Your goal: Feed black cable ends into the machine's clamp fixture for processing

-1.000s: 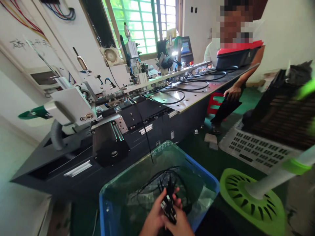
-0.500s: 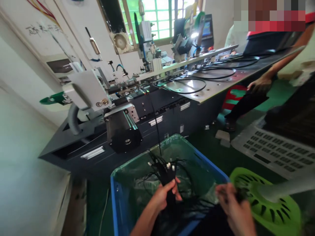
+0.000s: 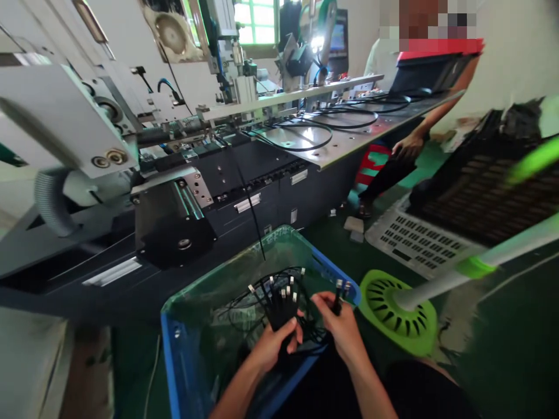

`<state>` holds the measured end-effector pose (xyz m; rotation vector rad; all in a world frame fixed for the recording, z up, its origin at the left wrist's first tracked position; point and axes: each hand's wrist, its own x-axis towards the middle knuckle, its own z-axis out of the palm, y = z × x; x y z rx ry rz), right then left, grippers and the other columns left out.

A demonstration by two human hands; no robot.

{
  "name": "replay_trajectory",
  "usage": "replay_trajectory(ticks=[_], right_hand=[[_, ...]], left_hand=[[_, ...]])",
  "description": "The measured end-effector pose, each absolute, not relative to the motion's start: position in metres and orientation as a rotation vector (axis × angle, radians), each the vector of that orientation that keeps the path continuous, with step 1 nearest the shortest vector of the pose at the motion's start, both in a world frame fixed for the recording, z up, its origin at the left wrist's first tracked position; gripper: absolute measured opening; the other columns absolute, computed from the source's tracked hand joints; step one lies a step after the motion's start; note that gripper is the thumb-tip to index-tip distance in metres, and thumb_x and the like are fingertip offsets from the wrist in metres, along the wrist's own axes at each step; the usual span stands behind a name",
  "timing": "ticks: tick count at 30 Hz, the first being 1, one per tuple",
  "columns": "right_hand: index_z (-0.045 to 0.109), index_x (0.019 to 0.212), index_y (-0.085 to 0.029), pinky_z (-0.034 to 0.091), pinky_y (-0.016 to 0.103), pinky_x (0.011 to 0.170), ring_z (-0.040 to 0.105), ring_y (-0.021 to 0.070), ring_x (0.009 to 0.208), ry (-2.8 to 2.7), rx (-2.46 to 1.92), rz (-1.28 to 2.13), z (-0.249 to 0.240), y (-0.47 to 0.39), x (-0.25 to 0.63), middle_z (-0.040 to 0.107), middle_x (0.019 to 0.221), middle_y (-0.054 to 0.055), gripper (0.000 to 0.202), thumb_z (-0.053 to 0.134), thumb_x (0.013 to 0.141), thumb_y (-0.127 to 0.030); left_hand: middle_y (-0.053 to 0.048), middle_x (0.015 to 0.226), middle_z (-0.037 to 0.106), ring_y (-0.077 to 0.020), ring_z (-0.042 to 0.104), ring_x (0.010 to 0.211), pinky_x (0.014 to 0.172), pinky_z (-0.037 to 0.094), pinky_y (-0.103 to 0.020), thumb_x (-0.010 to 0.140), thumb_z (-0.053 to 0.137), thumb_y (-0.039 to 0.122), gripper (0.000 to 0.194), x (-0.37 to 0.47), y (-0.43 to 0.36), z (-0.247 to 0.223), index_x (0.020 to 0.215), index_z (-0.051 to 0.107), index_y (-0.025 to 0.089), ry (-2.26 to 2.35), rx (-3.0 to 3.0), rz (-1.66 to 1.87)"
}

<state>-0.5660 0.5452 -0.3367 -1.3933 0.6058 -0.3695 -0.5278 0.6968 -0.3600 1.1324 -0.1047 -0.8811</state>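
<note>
A bundle of black cables (image 3: 276,308) with silvery-white connector ends fans upward out of my left hand (image 3: 279,343), whose fingers are wrapped round it. Just to the right, my right hand (image 3: 338,323) pinches a couple of black cables with metal ends (image 3: 338,294). Both hands are over the near right part of a blue bin (image 3: 168,355) lined with clear greenish plastic. More black cable loops lie inside the bin, partly hidden under my hands.
A long dark machine bench (image 3: 279,186) runs behind the bin, with cable loops on its metal plate (image 3: 321,154). One cable (image 3: 253,215) hangs down from it. Right of the bin stands a green fan base (image 3: 397,314); beyond are a crate (image 3: 419,244) and a seated person's hand (image 3: 410,145).
My right hand, blurred and farther right before, has come in closer to the left hand and now shows cable ends upright in it. The left hand's bundle is spread wider. The view has shifted.
</note>
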Motion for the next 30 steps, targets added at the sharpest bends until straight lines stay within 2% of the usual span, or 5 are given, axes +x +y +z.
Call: replay_trajectory(ticks=[5, 11, 17, 25, 30], right_hand=[[0.067, 0.079, -0.015, 0.045, 0.028, 0.054, 0.058, 0.0183, 0.053, 0.520, -1.447, -0.302, -0.341, 0.559, -0.559, 0.061, 0.055, 0.000, 0.046, 0.079, 0.060, -0.055], [0.064, 0.078, -0.016, 0.036, 0.024, 0.043, 0.050, 0.0145, 0.048, 0.677, -1.307, -0.460, -0.342, 0.557, -0.541, 0.054, 0.053, -0.003, 0.045, 0.071, 0.066, -0.060], [0.052, 0.062, -0.018, 0.021, 0.019, 0.035, 0.034, 0.0060, 0.037, 0.599, -1.157, -0.411, -0.335, 0.558, -0.544, 0.047, 0.050, -0.005, 0.049, 0.068, 0.069, -0.064], [0.059, 0.072, -0.019, 0.040, 0.027, 0.033, 0.048, 0.0163, 0.031, 0.493, -1.357, -0.192, -0.340, 0.576, -0.552, 0.049, 0.041, -0.004, 0.045, 0.071, 0.067, -0.062], [0.063, 0.073, -0.016, 0.043, 0.024, 0.038, 0.052, 0.0140, 0.046, 0.731, -1.276, -0.493, -0.342, 0.573, -0.539, 0.059, 0.059, 0.000, 0.042, 0.074, 0.065, -0.056]], left_hand=[[0.000, 0.052, 0.052, -0.0044, 0.037, 0.040, 0.047, 0.030, -0.021, 0.076, 0.064, 0.060, 0.051, -0.531, 0.695, -0.361, 0.060, 0.060, 0.011, -0.175, 1.254, -0.841], [-0.001, 0.057, 0.062, -0.0078, 0.046, 0.039, 0.045, 0.034, -0.021, 0.076, 0.064, 0.062, 0.057, -0.530, 0.696, -0.369, 0.098, 0.064, 0.010, -0.151, 1.251, -0.888], [-0.007, 0.090, 0.069, -0.0207, 0.066, 0.084, 0.072, 0.054, -0.030, 0.066, 0.077, 0.056, 0.049, -0.523, 0.691, -0.365, 0.086, 0.065, 0.013, 0.061, 1.141, -0.765], [-0.001, 0.051, 0.058, -0.0128, 0.053, 0.048, 0.055, 0.044, -0.025, 0.069, 0.067, 0.066, 0.054, -0.523, 0.688, -0.367, 0.063, 0.060, 0.013, -0.044, 1.345, -0.766], [-0.001, 0.059, 0.062, -0.0140, 0.057, 0.048, 0.051, 0.045, -0.025, 0.068, 0.070, 0.064, 0.057, -0.523, 0.689, -0.368, 0.089, 0.063, 0.011, -0.124, 1.272, -0.870]])
